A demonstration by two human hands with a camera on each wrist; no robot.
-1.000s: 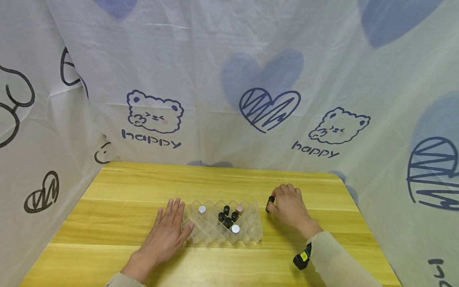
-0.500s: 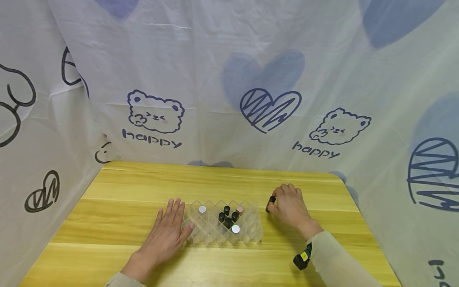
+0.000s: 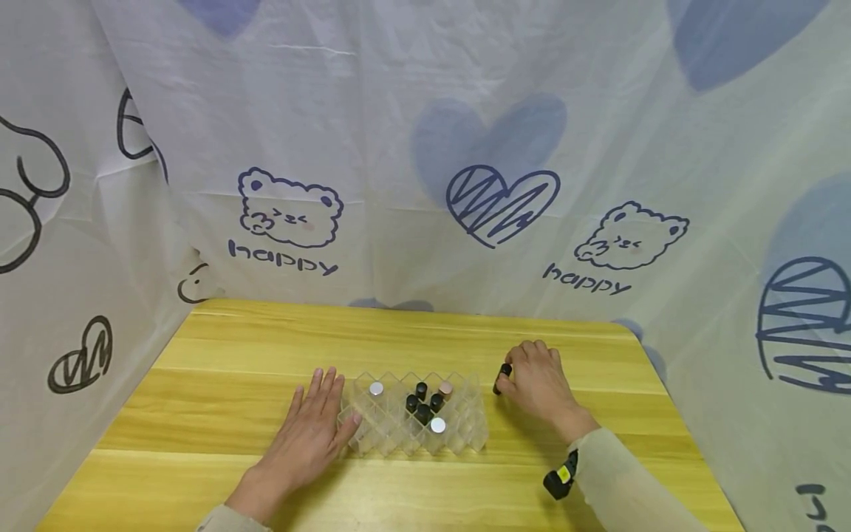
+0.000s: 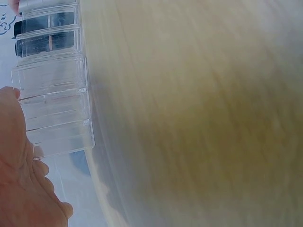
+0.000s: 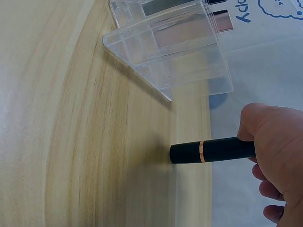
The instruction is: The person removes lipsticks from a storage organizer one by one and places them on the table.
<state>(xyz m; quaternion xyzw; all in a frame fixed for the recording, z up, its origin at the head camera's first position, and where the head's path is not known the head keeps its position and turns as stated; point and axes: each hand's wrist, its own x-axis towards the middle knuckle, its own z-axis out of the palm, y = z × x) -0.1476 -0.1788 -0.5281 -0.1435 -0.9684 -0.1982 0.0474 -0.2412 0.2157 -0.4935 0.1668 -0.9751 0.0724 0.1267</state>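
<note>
The right hand [image 3: 537, 380] pinched a smooth, black, round tube [image 5: 213, 150] between thumb and fingers, holding it nearly upright beyond the right end of a clear plastic rack [image 3: 465, 425]; whether its lower end touched the table [image 3: 399, 495] was hard to tell. A thin copper-coloured band ringed the tube. The left hand [image 3: 302, 436] kept its fingers straight and slightly parted, its thumb stretched out against the rack's left end. The rack was hard and glossy, a lattice of diamond-shaped compartments with a zigzag edge, and in it stood four black caps [image 3: 423, 415], a pinkish cap [image 3: 445, 389] and two round, whitish caps [image 3: 437, 425]. The table had a yellow wood grain in long streaks. Behind it hung a creased, pale sheet [image 3: 399, 148] printed with hearts and bear faces, "happy" lettered beneath two bears. By the right cuff, a black block [image 3: 557, 485] bore a yellow label, its print too small to read.
</note>
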